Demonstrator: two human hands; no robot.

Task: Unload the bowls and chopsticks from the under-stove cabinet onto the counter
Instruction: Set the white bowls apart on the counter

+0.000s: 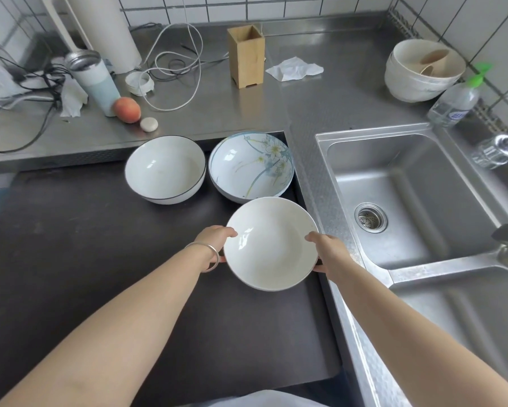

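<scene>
Two bare forearms reach forward over a dark stovetop (100, 259), the left hand (214, 245) and right hand (329, 254) gripping opposite sides of a plain white bowl (270, 245), thumbs hooked over its rim and fingers curled beneath; whether the bowl rests on the surface or is held just above it cannot be told. A silver bangle (210, 257) circles the left wrist. Just behind the held bowl sit two more on the stovetop, side by side: a white bowl with a dark rim (164, 168) on the left and a flower-painted bowl (251, 168) on the right, each seemingly stacked on another. A clear pump bottle (455, 104) with a green top lies near the tiled wall, its blue label too small to read. The steel counter (320, 98) wraps behind the stove and holds an empty wooden chopstick holder (246, 55), a crumpled tissue (293, 69), a peach (126, 110), a pale blue tumbler (94, 80), tangled cables (173, 63) and a stack of cream bowls (422, 71). A steel double sink (417, 201) fills the right side, beneath white wall tiles
</scene>
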